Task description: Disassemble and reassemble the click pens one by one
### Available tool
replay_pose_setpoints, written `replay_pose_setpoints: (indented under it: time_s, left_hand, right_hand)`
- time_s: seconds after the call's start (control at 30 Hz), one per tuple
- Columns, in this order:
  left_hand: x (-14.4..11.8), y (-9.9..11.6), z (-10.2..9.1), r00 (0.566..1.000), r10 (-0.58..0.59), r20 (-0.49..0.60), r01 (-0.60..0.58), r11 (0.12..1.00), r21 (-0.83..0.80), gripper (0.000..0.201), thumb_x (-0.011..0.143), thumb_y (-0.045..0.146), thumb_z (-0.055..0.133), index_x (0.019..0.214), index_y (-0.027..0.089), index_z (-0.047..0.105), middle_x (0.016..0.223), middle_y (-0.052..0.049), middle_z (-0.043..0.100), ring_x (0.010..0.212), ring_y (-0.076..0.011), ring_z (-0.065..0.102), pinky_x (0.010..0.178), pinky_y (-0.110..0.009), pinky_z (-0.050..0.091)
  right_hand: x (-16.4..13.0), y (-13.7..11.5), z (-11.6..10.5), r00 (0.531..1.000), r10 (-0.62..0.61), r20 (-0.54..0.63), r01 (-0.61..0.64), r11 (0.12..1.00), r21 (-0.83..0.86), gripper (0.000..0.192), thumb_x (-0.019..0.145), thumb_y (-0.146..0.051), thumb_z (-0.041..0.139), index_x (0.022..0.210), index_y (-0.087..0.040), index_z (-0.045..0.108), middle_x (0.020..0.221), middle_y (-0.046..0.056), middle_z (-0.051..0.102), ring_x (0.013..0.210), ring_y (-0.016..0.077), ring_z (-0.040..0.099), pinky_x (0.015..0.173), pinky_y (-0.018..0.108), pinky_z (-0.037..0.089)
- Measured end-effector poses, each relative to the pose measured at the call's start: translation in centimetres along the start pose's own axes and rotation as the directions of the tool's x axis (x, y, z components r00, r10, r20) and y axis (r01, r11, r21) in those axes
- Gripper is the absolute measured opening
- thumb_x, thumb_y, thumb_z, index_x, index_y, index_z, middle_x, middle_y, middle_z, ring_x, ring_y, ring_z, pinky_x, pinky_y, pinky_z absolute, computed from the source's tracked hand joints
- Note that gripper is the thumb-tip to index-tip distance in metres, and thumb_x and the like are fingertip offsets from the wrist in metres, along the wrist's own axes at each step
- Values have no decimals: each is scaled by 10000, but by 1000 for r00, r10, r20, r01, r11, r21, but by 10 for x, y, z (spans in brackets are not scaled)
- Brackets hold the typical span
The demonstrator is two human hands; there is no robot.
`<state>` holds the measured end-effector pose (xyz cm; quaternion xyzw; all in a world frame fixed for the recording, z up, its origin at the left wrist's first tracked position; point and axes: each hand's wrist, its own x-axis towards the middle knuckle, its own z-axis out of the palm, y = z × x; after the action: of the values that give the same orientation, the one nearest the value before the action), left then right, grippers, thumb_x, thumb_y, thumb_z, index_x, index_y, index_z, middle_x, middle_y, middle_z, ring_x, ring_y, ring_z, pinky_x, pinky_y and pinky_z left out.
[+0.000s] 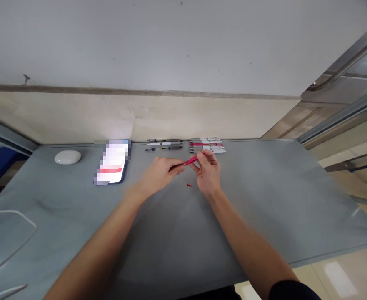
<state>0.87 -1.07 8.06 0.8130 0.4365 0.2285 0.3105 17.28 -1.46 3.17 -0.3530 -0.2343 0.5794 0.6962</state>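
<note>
Between my two hands is a slim red pen [192, 160], held tilted above the grey table. My left hand [163, 171] pinches its left end. With thumb and fingers, my right hand [208, 170] grips the other end, and the fingers hide part of it. A small red piece [188, 185] lies on the table just below the hands; its kind is too small to make out. Beyond my fingers, a row of grey and black pens [166, 144] lies against the wall. Beside it on the right is a group of white pens [206, 147] with a red one among them.
A phone with a lit screen [112, 161] lies left of the pens. Further left sits a white rounded case-like object [67, 157]. A white cable [23, 216] curves over the table's left side. The wall [202, 114] bounds the table [264, 200] at the back.
</note>
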Motion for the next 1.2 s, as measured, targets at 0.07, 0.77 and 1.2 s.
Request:
replay_pose_setpoints:
  time_s: [0.07, 0.77, 1.2]
  left_hand:
    - [-1, -2, -4, 997, -18, 79, 28, 992, -124, 284, 959, 340, 481, 833, 181, 680, 706, -10, 656, 646, -146, 579, 623, -254, 438]
    - [-3, -1, -10, 987, -24, 156, 57, 976, -208, 298, 962, 349, 474, 822, 171, 668, 769, -19, 685, 733, -151, 628, 693, -247, 476]
    - [0, 0, 0, 998, 52, -26, -50, 996, 71, 235, 952, 283, 512, 873, 184, 709, 628, 15, 598, 574, -124, 486, 564, -252, 351]
  right_hand:
    - [-1, -3, -2, 998, 15, 67, -15, 1000, -2, 228, 654, -288, 842, 787, -265, 658, 828, -75, 669, 776, 109, 703, 674, 247, 601]
    - [-1, -5, -3, 992, 9, 124, -6, 1000, -26, 216, 655, -271, 836, 791, -256, 669, 833, -63, 682, 788, 118, 704, 680, 257, 607]
    - [-2, 4, 1, 999, -9, -38, 9, 1000, -4, 272, 639, -311, 855, 762, -247, 622, 806, -72, 661, 747, 97, 684, 691, 256, 601]
